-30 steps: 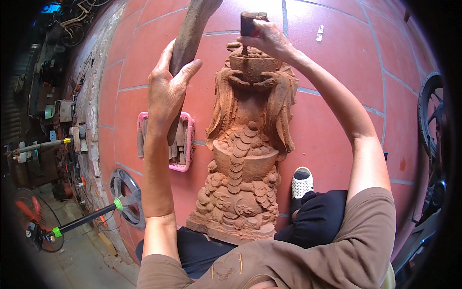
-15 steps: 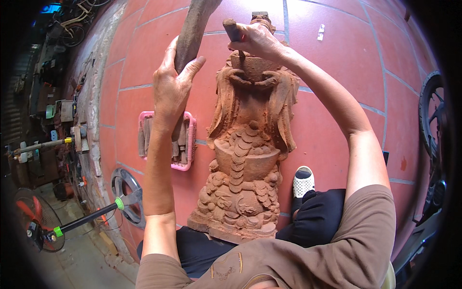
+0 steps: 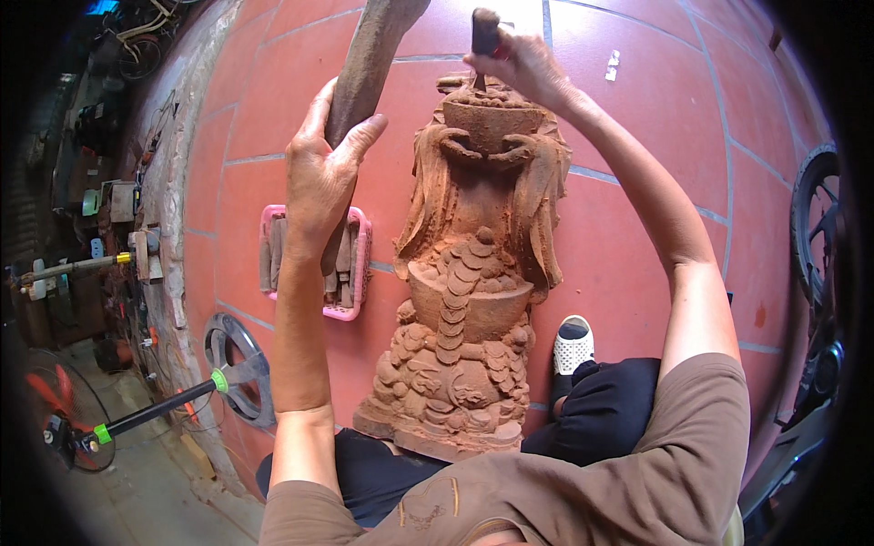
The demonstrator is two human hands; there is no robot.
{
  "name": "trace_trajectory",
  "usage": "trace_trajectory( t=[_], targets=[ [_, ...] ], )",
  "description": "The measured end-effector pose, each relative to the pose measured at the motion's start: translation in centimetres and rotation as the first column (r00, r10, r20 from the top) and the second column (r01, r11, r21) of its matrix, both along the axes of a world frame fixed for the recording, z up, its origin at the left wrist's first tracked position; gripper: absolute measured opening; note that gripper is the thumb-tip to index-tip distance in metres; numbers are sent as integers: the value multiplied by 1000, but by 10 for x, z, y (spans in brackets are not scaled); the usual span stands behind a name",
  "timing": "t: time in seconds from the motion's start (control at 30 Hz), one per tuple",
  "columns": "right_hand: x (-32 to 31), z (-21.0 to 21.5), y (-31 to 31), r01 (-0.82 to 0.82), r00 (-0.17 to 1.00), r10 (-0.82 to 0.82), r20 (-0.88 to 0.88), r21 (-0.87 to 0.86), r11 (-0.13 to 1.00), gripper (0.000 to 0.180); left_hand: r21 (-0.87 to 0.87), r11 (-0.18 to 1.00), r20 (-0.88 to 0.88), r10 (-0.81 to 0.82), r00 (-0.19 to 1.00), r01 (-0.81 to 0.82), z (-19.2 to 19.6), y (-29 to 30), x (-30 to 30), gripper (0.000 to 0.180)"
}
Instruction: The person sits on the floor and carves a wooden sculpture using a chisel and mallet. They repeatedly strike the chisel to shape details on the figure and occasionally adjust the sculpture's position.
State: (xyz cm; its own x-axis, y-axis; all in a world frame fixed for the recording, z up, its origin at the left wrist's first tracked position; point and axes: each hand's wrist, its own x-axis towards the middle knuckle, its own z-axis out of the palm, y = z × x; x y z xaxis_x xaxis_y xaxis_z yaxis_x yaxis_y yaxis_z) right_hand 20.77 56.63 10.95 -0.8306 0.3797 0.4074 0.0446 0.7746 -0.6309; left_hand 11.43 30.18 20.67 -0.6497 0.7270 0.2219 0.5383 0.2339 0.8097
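A reddish-brown carved wooden sculpture (image 3: 469,305) lies lengthwise before me, with coins, a bowl shape, draped folds and two small carved hands. My left hand (image 3: 320,177) is closed round a thick wooden mallet (image 3: 364,82), held up left of the carving; its far end runs out of the picture. At the carving's far end my right hand (image 3: 533,68) grips a chisel (image 3: 485,35) by its dark handle. The blade points down at the rim of the upper carved bowl (image 3: 492,123); whether its tip touches the wood I cannot tell.
A pink plastic basket (image 3: 362,264) of wooden-handled tools stands on the red tiled floor (image 3: 637,246), partly behind my left forearm. A fan with a round base (image 3: 238,373) lies at left. A wheel (image 3: 817,218) stands at the right edge. Shelves and clutter line the left wall.
My right hand has moved the chisel to the right and farther away, and its handle stands more upright. My left hand and the mallet have shifted only slightly.
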Motion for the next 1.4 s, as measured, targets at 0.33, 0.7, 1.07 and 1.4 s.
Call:
trace_trajectory(
  t=[0.33, 0.7, 1.07, 1.4],
  targets=[
    [-40, -19, -16, -99, 992, 100, 76, -8, 995, 36, -25, 999, 107, 39, 993, -36, 1, -5, 5, 56],
    [-54, -7, -26, -203, 971, 195, 135, 51, 978, 26, -123, 991, -76, 42, 996, -51, -22, -3, -12, 53],
    [-42, -15, -15, -107, 989, 101, 106, 46, 993, 32, -155, 988, 44, 17, 999, -10, -5, -12, 3, 50],
    [57, -13, 28, 50, 967, 33, 251, -314, 948, 50, -104, 993, 357, 91, 929, -58, -14, -68, 20, 47]
  ],
)
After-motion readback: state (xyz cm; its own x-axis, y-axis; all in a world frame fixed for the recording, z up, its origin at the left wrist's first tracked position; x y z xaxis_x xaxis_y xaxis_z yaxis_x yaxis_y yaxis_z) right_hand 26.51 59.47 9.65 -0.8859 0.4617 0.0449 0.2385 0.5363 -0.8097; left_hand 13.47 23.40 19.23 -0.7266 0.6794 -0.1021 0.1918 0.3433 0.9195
